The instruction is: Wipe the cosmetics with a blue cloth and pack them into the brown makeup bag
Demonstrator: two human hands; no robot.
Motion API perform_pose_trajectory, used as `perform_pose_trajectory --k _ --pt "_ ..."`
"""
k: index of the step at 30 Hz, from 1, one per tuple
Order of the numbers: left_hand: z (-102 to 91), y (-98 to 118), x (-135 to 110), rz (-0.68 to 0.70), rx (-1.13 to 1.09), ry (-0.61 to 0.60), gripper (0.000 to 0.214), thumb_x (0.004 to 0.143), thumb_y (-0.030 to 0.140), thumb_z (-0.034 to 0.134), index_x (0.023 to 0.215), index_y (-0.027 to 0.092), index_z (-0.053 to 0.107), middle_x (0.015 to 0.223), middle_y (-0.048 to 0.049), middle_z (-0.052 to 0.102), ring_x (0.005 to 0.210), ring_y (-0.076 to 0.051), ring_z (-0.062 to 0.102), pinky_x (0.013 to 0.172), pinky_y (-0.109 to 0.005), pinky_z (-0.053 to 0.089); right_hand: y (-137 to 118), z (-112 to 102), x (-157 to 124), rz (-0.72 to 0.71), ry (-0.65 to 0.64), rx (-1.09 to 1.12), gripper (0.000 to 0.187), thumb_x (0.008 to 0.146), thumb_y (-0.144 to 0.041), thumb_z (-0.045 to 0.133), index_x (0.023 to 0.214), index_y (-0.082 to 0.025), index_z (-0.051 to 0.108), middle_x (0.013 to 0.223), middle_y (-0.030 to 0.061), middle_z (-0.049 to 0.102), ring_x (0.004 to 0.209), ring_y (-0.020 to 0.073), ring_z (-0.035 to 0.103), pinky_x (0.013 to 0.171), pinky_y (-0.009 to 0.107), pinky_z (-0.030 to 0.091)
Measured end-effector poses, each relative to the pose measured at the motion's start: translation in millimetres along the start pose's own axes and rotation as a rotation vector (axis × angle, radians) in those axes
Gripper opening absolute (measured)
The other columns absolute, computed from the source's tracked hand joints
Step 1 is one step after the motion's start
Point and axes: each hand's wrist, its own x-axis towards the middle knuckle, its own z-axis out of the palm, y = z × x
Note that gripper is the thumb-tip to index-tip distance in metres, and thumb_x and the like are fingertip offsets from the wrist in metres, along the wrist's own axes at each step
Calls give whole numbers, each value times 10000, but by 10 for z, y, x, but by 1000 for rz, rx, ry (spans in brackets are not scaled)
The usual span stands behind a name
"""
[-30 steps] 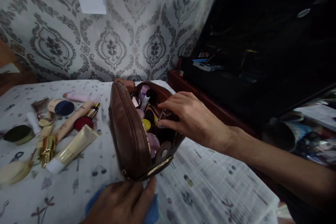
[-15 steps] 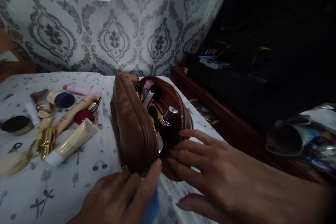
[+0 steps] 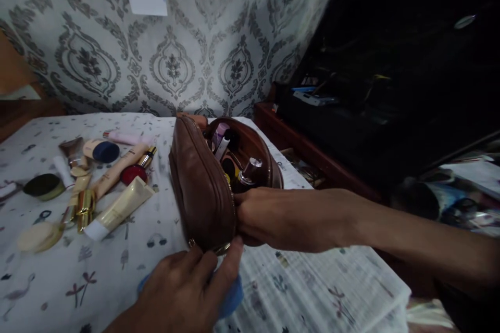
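Note:
A brown leather makeup bag stands unzipped on the patterned cloth. My left hand grips its near end by the gold zipper, index finger laid along the edge. My right hand reaches into the bag from the right; its fingers are hidden inside, so what they hold does not show. Within the bag are a clear-capped bottle, a purple-capped tube and other cosmetics. Beneath my left hand shows a piece of something blue.
Left of the bag lie several cosmetics, among them a cream tube, a red round compact and a dark round lid. A patterned wall rises behind. On the right are a dark wooden edge and clutter.
My right hand has gone from the bag's right rim down into it, its fingers now out of sight. My left hand keeps its hold at the near end. The view has shifted slightly.

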Motion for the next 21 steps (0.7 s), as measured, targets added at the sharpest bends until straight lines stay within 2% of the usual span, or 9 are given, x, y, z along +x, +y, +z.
perform_pose_trajectory --k 3,8,12,17,21 --pt "-1 13 -25 -4 13 -30 454 871 45 331 1308 54 451 713 -17 688 527 -160 646 449 -265 522 17 56 93 -44 -154 35 176 813 -83 637 661 -170 624 597 -45 576 501 87 453 501 218 388" --pt "25 16 -77 -23 9 -129 569 838 129 470 1397 64 389 758 -25 684 574 -173 639 486 -276 526 5 71 152 64 -196 -56 167 806 -95 652 651 -143 611 573 -41 546 488 78 404 495 217 353" --pt "39 19 -104 -24 21 -181 623 833 102 442 1445 75 329 786 -33 687 605 -170 630 514 -262 525 -24 67 159 64 -195 -84 177 818 -117 650 644 -142 625 565 -37 552 466 76 370 472 220 325" --pt "29 25 -92 -23 22 -171 671 780 36 401 1443 62 304 783 -36 691 617 -180 639 506 -269 525 -44 83 110 60 -128 -115 153 833 -131 653 682 -150 651 620 -18 616 494 91 477 487 231 340" --pt "38 20 -63 -14 13 -87 628 757 29 380 1385 38 364 736 -33 683 550 -186 628 449 -287 512 -2 59 -13 31 50 -375 175 843 -108 625 679 -159 660 678 40 670 601 166 602 569 295 392"
